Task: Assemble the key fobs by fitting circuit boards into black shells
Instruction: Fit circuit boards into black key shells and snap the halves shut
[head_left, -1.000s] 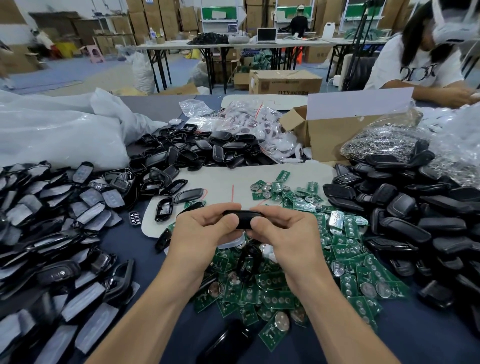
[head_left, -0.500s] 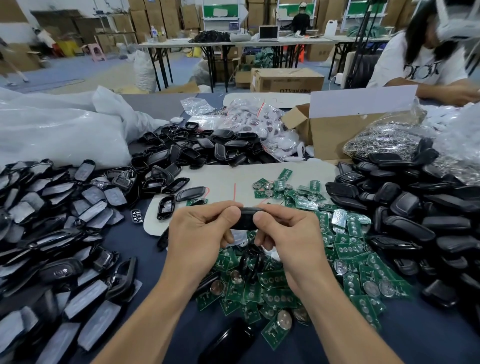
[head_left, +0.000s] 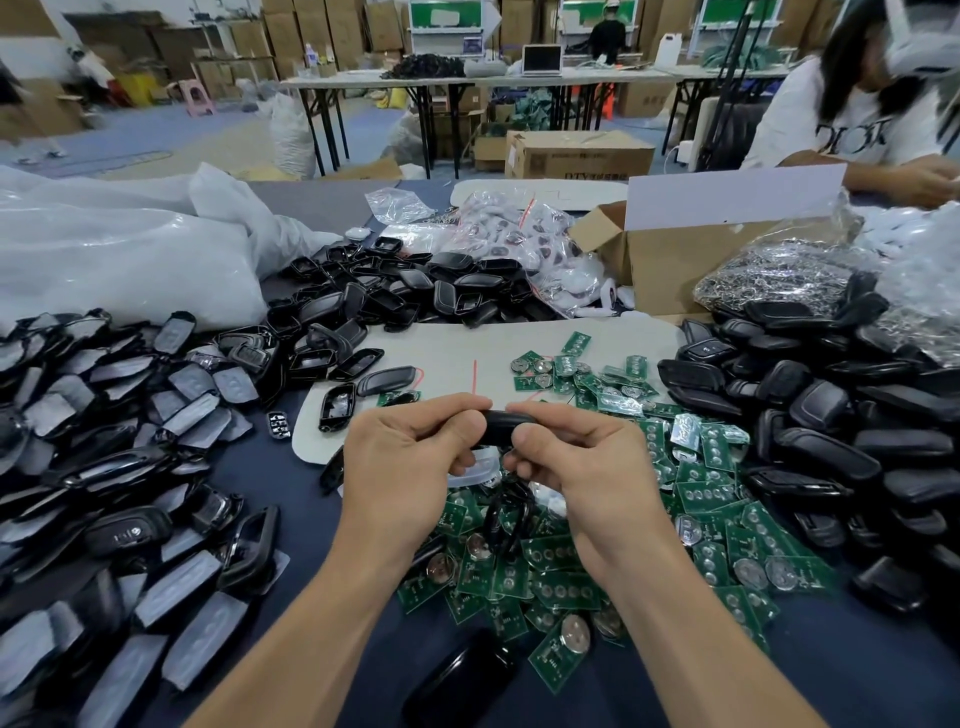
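Observation:
Both hands hold one black key fob shell (head_left: 503, 427) above the table, seen edge-on. My left hand (head_left: 410, 467) grips its left end with thumb on top. My right hand (head_left: 582, 467) grips its right end the same way. The shell's inside is hidden by my fingers. Under my hands lies a heap of green circuit boards (head_left: 701, 499) with round silver coin cells. Black shells are piled at the right (head_left: 831, 441), at the back middle (head_left: 405, 296) and, with grey film, at the left (head_left: 104, 441).
A pale mat (head_left: 452, 353) lies behind my hands. An open cardboard box (head_left: 670, 260), a bag of metal rings (head_left: 779, 275) and white plastic bags (head_left: 119, 249) stand at the back. Another person (head_left: 872, 124) works at the far right. One black shell (head_left: 462, 680) lies near the front edge.
My hands stay together on the shell in the same place; the fingers have shifted slightly on it. The view has tilted a little.

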